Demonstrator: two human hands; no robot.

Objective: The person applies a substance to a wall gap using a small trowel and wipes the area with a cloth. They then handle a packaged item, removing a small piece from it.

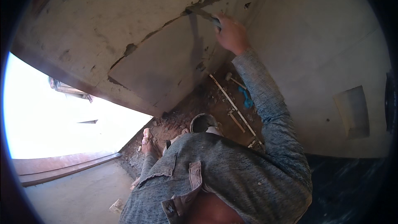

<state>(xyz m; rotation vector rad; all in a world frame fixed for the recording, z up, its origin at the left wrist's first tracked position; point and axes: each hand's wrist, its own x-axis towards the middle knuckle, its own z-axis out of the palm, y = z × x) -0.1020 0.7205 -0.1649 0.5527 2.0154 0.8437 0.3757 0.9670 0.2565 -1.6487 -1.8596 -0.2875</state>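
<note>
My right hand (pixel 231 33) grips a flat putty knife (pixel 204 15), raised with its blade against a dark, ragged mortar seam (pixel 163 25) in the wall panel (pixel 83 25). The blade casts a long shadow down the panel. My left hand (pixel 147 144) is low beside my body, small in the view, closed around something pale that I cannot make out. A bucket (pixel 202 120) with grey material inside stands below the seam, partly hidden by my shirt.
Along the dirt floor lie a long white strip (pixel 228 97), a mallet (pixel 228 76), a blue tool (pixel 247 99) and a short wooden piece (pixel 237 122). A plain wall (pixel 311 58) with a square opening rises at right. A bright opening with a ledge (pixel 70 168) is at left.
</note>
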